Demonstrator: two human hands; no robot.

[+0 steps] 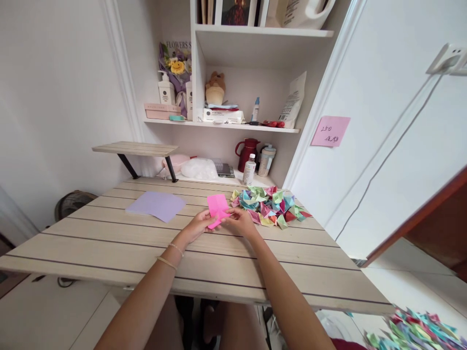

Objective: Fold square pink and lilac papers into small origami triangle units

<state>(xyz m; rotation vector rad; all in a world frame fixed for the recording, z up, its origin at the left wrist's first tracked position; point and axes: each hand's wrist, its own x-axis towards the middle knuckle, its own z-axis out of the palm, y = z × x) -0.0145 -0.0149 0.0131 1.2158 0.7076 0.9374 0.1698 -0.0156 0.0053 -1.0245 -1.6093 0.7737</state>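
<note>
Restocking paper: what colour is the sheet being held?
The paper sheet is bright pink; see the head view.

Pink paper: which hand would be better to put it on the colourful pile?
Probably the right hand: it holds the pink paper and is nearer the colourful pile. The left hand holds it too, but is farther from the pile.

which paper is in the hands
The bright pink paper, held by the left hand and right hand. The lavender paper and folded pieces lie on the table, more pieces on the floor; the wall note is paler pink.
</note>
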